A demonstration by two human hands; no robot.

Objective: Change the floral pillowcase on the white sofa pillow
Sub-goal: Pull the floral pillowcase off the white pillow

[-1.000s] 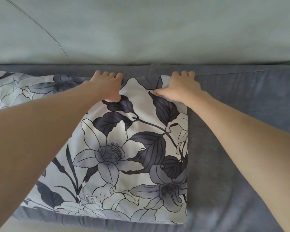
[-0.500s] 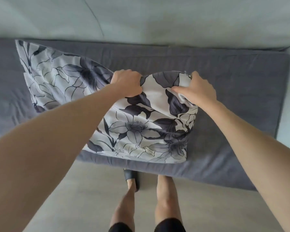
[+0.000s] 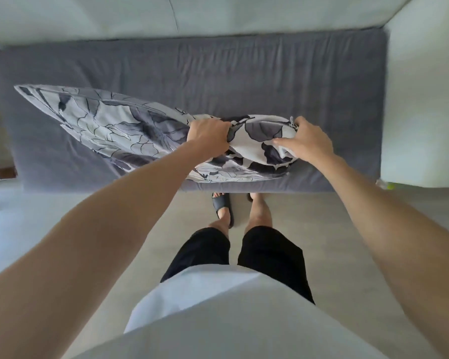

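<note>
A pillow in a white pillowcase with dark grey flowers (image 3: pixel 254 141) is lifted at its near edge above the grey sofa seat (image 3: pixel 218 73). My left hand (image 3: pixel 208 134) grips the top edge of that floral pillowcase, fingers curled into the cloth. My right hand (image 3: pixel 306 143) holds the same edge at its right corner, thumb pressed on the front. A second floral pillow (image 3: pixel 99 117) lies tilted just left of it, partly behind my left hand. The white pillow inside the case is hidden.
The sofa has a pale backrest (image 3: pixel 218 14) behind the grey seat and a pale armrest (image 3: pixel 423 99) at the right. My legs, in black shorts, and a dark slipper (image 3: pixel 222 206) stand on the light floor in front of the seat edge.
I have stood back from the sofa, and both hands have pulled the pillow's top edge up and toward me. The pillow now stands folded over near the seat's front edge.
</note>
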